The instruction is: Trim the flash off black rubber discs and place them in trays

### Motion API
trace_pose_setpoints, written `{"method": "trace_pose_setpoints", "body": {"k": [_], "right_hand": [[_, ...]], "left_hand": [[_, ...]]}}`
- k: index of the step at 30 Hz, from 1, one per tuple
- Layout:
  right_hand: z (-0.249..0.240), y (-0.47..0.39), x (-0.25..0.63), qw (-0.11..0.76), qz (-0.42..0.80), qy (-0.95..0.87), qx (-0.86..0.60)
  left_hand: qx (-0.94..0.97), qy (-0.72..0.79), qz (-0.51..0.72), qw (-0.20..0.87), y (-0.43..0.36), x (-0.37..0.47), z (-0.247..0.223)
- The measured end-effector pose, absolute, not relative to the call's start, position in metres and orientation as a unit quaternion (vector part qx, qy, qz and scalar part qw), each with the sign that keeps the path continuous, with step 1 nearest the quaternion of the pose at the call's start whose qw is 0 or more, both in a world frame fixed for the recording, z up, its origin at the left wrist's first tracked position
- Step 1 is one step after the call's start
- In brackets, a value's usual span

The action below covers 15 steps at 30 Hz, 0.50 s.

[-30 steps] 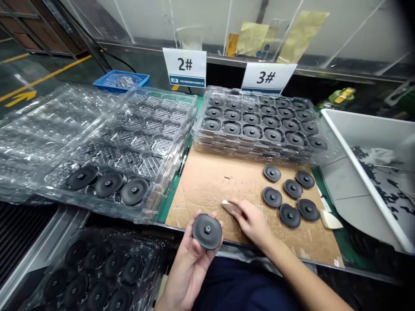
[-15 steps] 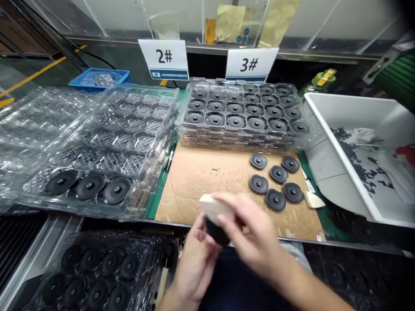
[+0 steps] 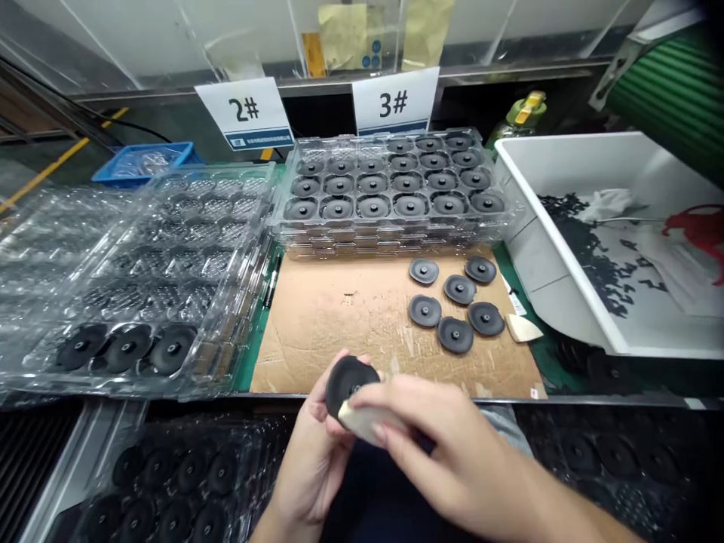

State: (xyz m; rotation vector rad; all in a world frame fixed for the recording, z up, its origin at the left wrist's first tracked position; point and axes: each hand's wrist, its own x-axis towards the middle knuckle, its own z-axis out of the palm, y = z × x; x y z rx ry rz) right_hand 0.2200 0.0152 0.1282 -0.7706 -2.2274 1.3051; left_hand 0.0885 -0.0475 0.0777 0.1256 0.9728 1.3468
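Observation:
My left hand grips a black round disc with a small hub at its centre, tilted up in front of the table edge. In my right hand is a cream-coloured sponge pad, its tip pressed on or very near the disc's face. My right fingers cover part of the hub, so exact contact is hard to see. Beyond my hands, several loose black discs lie hub-up on the cardboard sheet. A second cream wedge-shaped pad rests at the cardboard's right side.
Stacked clear trays with discs stand behind the cardboard. Another clear tray stack at left holds three discs in its front row. At right is a white bin with black scraps. Below the table edge, more discs sit in trays.
The view has shifted to the right. My hands have turned the disc so its hub side faces up, and the sponge pad has moved down across it.

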Motion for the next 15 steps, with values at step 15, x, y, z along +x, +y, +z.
{"method": "trace_pose_setpoints", "body": {"k": [15], "right_hand": [[0.142, 0.027, 0.273, 0.258, 0.225, -0.868, -0.359]], "left_hand": [[0.057, 0.432, 0.530, 0.728, -0.031, 0.111, 0.093]]}}
